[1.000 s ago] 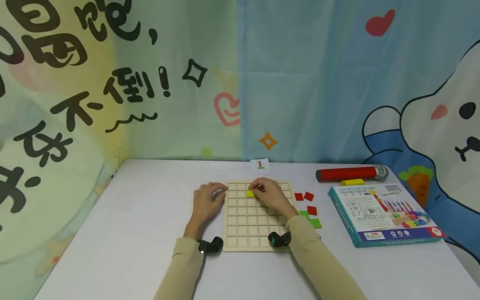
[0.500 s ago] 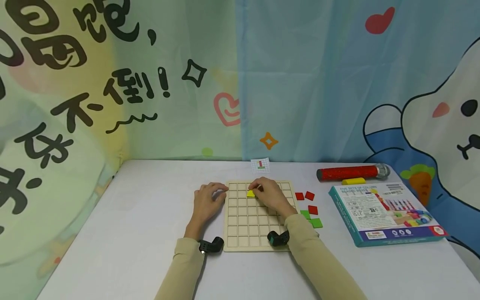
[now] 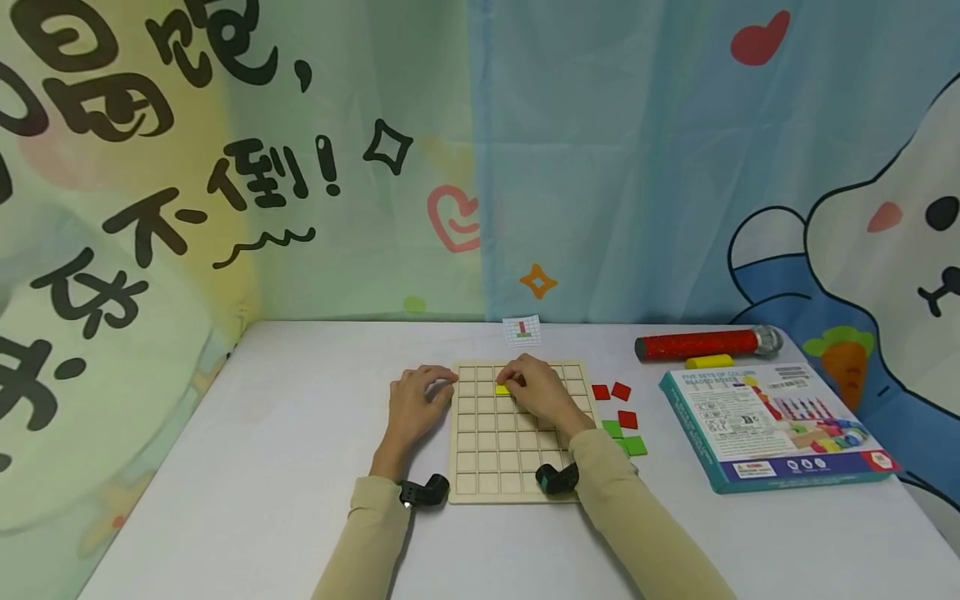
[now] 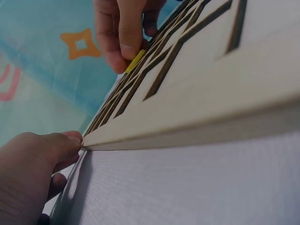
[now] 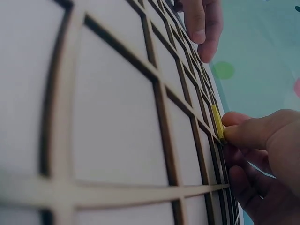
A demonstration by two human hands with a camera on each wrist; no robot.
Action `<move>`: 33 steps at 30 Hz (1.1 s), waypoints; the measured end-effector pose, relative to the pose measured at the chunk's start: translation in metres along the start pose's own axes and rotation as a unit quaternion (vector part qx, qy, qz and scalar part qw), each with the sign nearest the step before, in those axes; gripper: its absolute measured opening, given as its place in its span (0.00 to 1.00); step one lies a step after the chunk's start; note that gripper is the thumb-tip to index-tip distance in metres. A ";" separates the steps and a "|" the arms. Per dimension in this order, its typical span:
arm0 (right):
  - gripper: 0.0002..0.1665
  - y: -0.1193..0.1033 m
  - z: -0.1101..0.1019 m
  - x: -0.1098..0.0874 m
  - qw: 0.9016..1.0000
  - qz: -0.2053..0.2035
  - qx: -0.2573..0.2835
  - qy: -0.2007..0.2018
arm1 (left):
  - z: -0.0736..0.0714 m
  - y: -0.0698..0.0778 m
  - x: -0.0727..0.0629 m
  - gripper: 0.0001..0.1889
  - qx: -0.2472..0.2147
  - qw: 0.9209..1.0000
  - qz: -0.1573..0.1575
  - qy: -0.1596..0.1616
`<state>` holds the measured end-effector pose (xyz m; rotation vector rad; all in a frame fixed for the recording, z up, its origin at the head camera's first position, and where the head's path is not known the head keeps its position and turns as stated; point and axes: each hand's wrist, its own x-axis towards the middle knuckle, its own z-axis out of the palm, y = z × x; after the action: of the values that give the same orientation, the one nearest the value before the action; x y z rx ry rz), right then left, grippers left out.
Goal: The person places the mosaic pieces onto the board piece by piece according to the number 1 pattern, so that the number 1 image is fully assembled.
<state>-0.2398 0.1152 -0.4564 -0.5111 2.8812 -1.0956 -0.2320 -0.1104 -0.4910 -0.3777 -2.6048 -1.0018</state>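
My left hand (image 3: 417, 406) holds the far left corner of a wooden grid board (image 3: 487, 450), its thumb and fingertip at the edge in the left wrist view. Over the board's far rows, my right hand (image 3: 543, 390) pinches a small yellow square tile (image 3: 502, 389) between thumb and finger. The right wrist view shows that yellow tile (image 5: 216, 121) at the grid slats; whether it sits inside a cell is hard to tell. Red tiles (image 3: 627, 419) and green tiles (image 3: 635, 446) lie beside the board's right edge, the green ones partly overlapping.
Behind the board lies a small card (image 3: 522, 331) printed with a coloured grid pattern. To the right are a teal-edged box (image 3: 776, 429), a red microphone-like tube (image 3: 697, 344) and a yellow cylinder (image 3: 708, 362). A printed curtain (image 3: 570, 167) hangs behind the white table (image 3: 262, 467).
Both hands keep nearly the same place, the right one still pinching the yellow tile. A little less of the tile shows now. The whole view has shifted slightly.
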 end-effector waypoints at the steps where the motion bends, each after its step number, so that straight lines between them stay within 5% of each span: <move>1: 0.07 0.000 0.000 -0.001 1.000 -0.001 0.003 -0.001 | 0.000 0.000 0.000 0.08 0.000 1.000 -0.001 -0.001; 17: 0.11 0.022 -0.035 -0.040 0.996 -0.010 0.080 0.038 | 0.001 0.000 -0.001 0.09 -0.002 1.000 -0.011 -0.013; 33: 0.13 0.073 -0.071 -0.065 0.996 0.058 -0.023 0.060 | 0.002 -0.002 -0.001 0.08 0.012 1.000 -0.003 -0.004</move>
<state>-0.2094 0.2327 -0.4567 -0.2836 3.0004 -1.0817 -0.2318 -0.1108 -0.4939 -0.3689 -2.6247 -0.9711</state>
